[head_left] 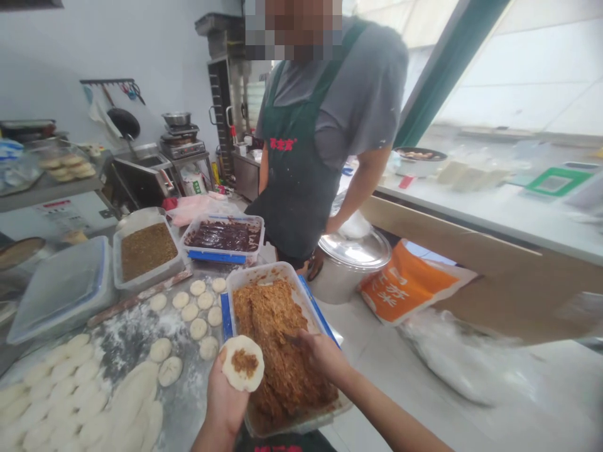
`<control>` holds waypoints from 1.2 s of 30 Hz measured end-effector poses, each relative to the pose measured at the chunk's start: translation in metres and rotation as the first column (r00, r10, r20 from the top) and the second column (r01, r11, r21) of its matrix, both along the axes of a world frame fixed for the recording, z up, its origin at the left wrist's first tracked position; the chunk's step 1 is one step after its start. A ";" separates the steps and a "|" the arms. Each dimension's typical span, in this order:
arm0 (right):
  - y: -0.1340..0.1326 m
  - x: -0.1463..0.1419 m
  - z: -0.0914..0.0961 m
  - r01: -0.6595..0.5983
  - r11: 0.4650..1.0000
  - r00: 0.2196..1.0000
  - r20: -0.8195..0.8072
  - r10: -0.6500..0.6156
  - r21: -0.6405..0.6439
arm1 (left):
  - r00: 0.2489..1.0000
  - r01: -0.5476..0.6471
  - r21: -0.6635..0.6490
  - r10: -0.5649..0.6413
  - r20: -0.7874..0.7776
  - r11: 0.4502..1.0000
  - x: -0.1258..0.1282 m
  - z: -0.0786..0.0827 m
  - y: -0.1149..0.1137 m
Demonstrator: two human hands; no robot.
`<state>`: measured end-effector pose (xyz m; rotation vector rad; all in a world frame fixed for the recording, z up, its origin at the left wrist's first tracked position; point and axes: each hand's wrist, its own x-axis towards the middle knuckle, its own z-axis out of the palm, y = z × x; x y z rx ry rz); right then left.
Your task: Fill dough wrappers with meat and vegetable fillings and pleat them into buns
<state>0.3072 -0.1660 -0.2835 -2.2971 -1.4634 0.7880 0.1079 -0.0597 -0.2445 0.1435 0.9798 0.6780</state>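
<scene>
My left hand [225, 395] cups a round flat piece of dough [243, 363] with a small lump of brown filling in its middle. My right hand [318, 353] reaches into a clear plastic tub [264, 274] heaped with brown minced filling [277, 339]; its fingers are bent into the filling and their tips are hidden. The tub sits at the floured table's near right corner, right of the dough disc.
Several small dough rounds [198, 311] and flattened discs [70, 389] lie on the floured table [127, 339]. Behind stand a tub of brown crumbs [146, 250], a tub of dark paste [225, 236] and a lidded box [61, 289]. A person in a green apron [301, 169] stands beyond, beside a steel pot [351, 260] and an orange sack [405, 285].
</scene>
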 end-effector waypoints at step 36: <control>0.040 0.028 0.050 -0.029 0.997 0.961 0.278 0.010 0.065 | 0.997 -0.076 0.069 0.075 0.029 0.995 -0.005 0.015 0.022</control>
